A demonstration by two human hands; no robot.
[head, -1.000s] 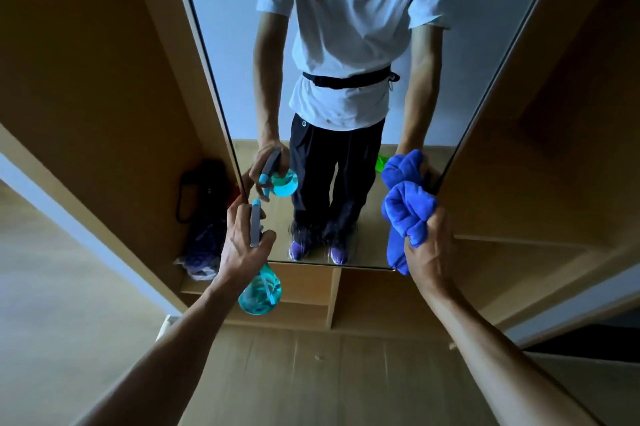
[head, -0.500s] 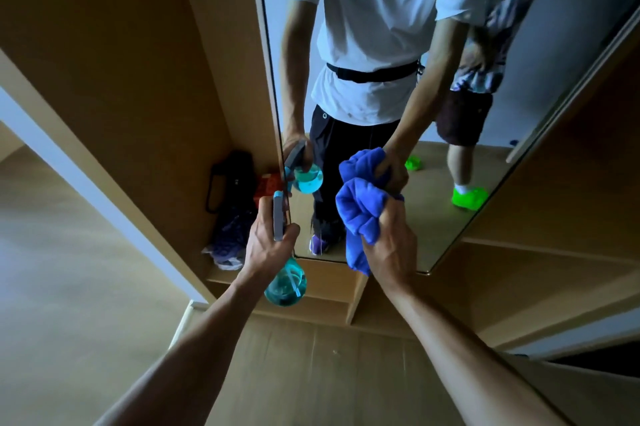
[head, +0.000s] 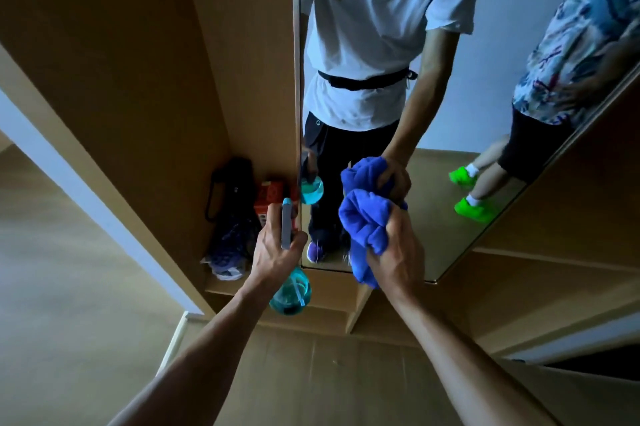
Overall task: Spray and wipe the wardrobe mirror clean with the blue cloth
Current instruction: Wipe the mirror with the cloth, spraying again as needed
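A dark bag [head: 230,204] and an orange box [head: 268,199] sit on the wardrobe shelf [head: 221,287] at left. The left hand [head: 273,249] has its grip closed around a teal spray bottle [head: 290,290], beside the mirror [head: 450,218] edge. The right hand [head: 396,256] clenches the bunched blue cloth [head: 363,221], pressed to the lower glass.

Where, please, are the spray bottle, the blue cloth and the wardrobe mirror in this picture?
spray bottle [head: 290,292], head view, on its teal liquid-filled belly below the left hand.
blue cloth [head: 363,218], head view, on the bunched folds above the right hand.
wardrobe mirror [head: 436,218], head view, on bare glass showing reflected floor.
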